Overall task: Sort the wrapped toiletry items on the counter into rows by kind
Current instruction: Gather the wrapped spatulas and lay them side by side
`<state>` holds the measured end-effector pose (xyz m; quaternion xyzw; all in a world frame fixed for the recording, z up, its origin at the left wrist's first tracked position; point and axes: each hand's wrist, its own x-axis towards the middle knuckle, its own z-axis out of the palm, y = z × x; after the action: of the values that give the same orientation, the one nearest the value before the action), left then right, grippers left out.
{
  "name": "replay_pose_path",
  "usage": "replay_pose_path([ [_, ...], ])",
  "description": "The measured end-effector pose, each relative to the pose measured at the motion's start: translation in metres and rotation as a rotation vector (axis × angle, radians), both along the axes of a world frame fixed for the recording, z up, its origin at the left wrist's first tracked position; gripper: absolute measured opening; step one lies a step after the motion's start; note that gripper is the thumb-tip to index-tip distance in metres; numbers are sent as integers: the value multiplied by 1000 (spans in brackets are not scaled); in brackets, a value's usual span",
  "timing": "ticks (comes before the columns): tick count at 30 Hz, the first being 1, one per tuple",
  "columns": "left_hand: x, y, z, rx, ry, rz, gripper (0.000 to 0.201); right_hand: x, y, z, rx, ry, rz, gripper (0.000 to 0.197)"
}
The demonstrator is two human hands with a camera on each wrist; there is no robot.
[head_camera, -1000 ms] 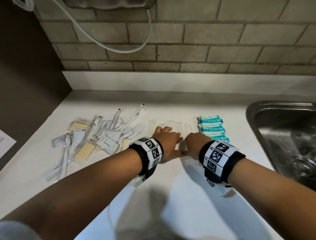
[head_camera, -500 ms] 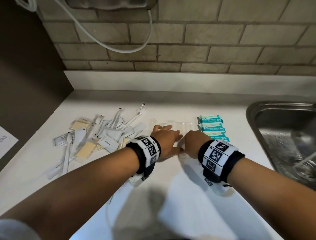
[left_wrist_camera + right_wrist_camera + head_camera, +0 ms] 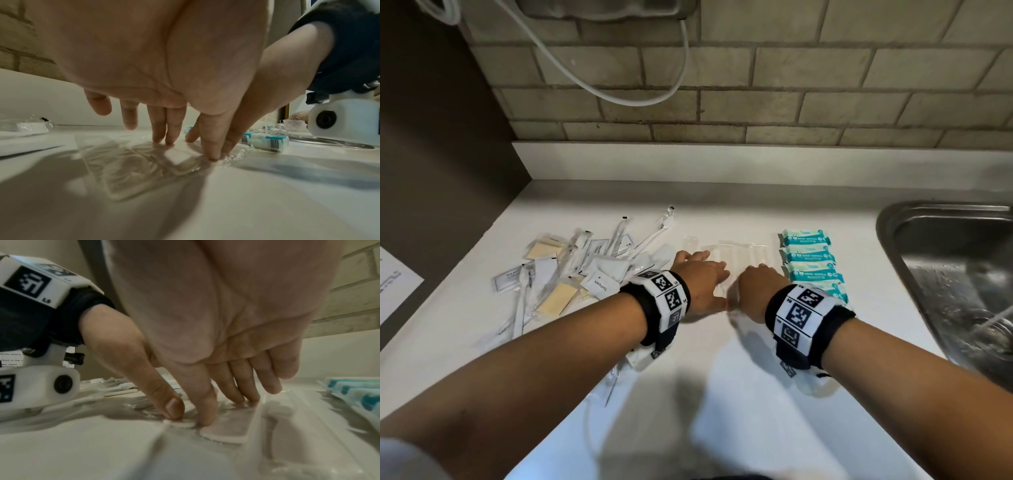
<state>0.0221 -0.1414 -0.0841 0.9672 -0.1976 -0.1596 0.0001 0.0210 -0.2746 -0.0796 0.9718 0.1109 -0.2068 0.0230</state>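
A row of flat white items in clear wrappers (image 3: 736, 251) lies mid-counter. My left hand (image 3: 702, 274) and right hand (image 3: 755, 277) sit side by side on its near end. In the left wrist view my left hand (image 3: 174, 138) has straight fingers, tips pressing the clear wrappers (image 3: 127, 165). In the right wrist view my right hand (image 3: 232, 395) presses straight fingers and thumb on a wrapped white strip (image 3: 232, 426). Teal wipe packs (image 3: 810, 255) form a row just right of them. An unsorted pile of sachets and wrapped toothbrushes (image 3: 571, 270) lies to the left.
A steel sink (image 3: 893, 219) is set into the white counter (image 3: 722, 394) at the right, close to the wipe packs (image 3: 353, 392). Behind runs a tiled wall with a hanging white cable (image 3: 619, 96). A sheet of paper (image 3: 393, 284) lies far left.
Both hands stay on the clear-wrapped items and have barely shifted. The pile and the wipe packs have not moved.
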Motion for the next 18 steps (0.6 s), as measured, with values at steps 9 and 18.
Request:
replay_pose_path([
  [9, 1, 0, 1, 12, 0, -19, 74, 0, 1, 2, 14, 17, -20, 37],
  [18, 3, 12, 5, -109, -38, 69, 68, -1, 5, 9, 79, -40, -13, 38],
])
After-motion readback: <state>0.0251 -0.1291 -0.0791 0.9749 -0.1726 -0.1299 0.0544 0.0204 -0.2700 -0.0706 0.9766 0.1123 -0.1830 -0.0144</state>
